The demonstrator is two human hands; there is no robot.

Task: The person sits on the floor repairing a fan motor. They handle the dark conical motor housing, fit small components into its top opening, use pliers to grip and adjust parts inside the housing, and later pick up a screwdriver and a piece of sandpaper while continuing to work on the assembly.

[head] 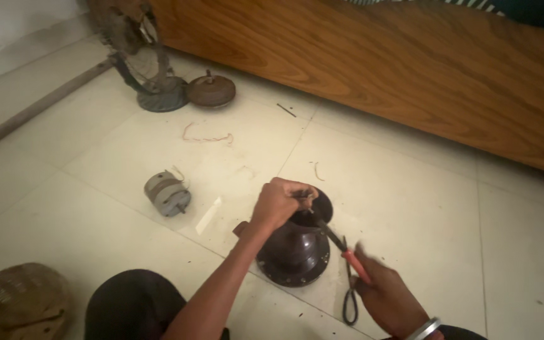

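Down on the pale tiled floor [410, 189] sits a dark brown fan housing [297, 249], shaped like a bell with a wide round bottom and a narrower open top. It stands upright, just in front of the person's knee [130, 302]. The left hand [278, 203] is over the top rim of the housing, with its fingers curled tight around something small and thin there; what it pinches is too small to tell. The right hand [385, 296] is lower and to the right of the housing, a bit blurred, and it grips the red handles of a pair of pliers [347, 255]. The dark nose of the pliers points up and left and reaches the open top of the housing, right beside the left hand. A black loop of cord [349, 305] hangs down by the right hand onto the floor. A shiny bangle [424, 328] is on the right wrist. To the left of the housing, well apart, lies a small grey motor [167, 194] on its side. Farther back stand a table fan with a wire cage [146, 69] and a round rusty part [211, 91] just beside its base. A thin bit of wire [208, 135] curls on the tiles. A wooden bed side [379, 69] runs along the back, and a woven basket [17, 302] is at the bottom left corner.
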